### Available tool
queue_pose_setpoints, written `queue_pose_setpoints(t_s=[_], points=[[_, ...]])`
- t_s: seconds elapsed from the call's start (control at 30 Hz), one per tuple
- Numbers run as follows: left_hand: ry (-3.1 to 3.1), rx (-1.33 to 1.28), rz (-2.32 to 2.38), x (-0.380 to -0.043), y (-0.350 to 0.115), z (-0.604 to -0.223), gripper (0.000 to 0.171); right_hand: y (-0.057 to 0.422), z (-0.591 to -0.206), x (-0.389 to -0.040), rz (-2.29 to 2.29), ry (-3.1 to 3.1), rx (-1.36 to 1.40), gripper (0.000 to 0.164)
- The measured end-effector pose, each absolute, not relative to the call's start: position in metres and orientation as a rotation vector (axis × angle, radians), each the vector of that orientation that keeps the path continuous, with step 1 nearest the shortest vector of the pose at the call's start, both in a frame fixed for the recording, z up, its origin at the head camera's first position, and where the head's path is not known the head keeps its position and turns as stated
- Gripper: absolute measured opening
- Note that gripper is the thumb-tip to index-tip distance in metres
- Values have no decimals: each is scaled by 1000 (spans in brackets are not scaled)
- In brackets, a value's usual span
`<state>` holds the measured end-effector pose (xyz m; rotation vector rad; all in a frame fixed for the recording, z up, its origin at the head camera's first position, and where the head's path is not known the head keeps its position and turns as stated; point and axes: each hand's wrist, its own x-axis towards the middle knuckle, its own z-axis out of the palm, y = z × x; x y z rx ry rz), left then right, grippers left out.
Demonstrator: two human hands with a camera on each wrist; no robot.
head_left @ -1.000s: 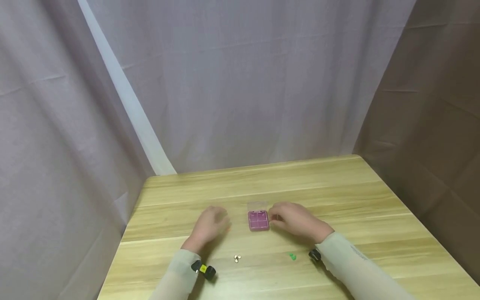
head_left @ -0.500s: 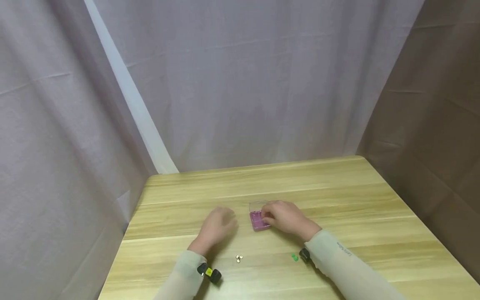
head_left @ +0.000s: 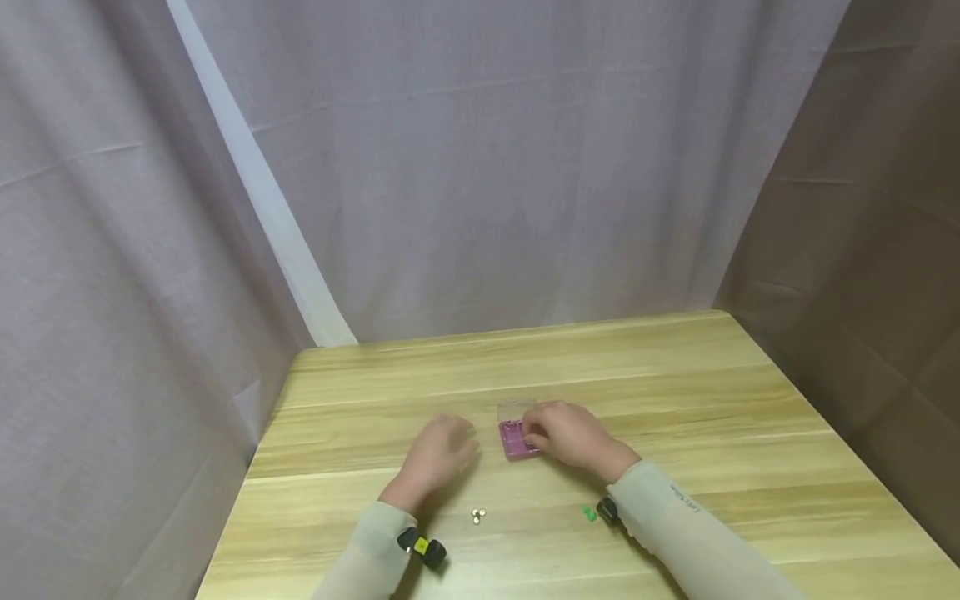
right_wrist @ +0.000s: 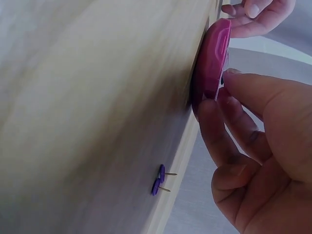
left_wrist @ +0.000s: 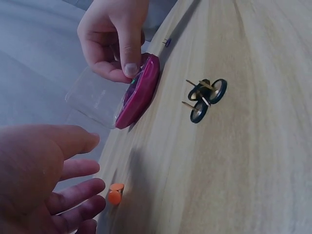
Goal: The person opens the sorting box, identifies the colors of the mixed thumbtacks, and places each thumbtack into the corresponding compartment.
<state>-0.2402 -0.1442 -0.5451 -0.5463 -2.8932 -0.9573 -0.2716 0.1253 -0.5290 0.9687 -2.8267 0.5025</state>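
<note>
A small magenta case [head_left: 513, 442] with compartments lies on the table, its clear lid [left_wrist: 92, 100] raised. My right hand [head_left: 573, 437] is over the case's right side, thumb and index fingertips together at the compartments. Between them a small dark bit shows in the right wrist view, apparently a thumbtack, mostly hidden. The lower fingers touch the case's side. My left hand [head_left: 437, 457] hovers left of the case with relaxed fingers, holding nothing. Near it, two orange thumbtacks [left_wrist: 115, 195] sit on the table.
Several gold-topped thumbtacks [head_left: 477, 516] lie points up in front of the case. Green thumbtacks [head_left: 589, 513] are beside the right wrist's camera. Two purple thumbtacks [right_wrist: 158, 180] lie by the right hand. Curtains [head_left: 480, 167] stand behind and beside the wooden table [head_left: 637, 358].
My right hand has moved left from beside the case to over its right compartments. The left hand has shifted slightly right, and the thumbtacks on the table keep their places.
</note>
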Motion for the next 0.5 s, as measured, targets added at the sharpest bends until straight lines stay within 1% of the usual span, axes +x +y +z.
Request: queue_pose_setpoints(t_s=[0.27, 0.4, 0.5], points=[[-2903, -535, -956, -238, -144, -543, 40, 126, -529, -270, 573, -2830, 956, 9], [-2902, -551, -949, -237, -146, -541, 41, 137, -523, -268, 636, -2853, 925, 11], [-2900, -556, -949, -237, -147, -539, 42, 150, -515, -265, 671, -2863, 955, 10]])
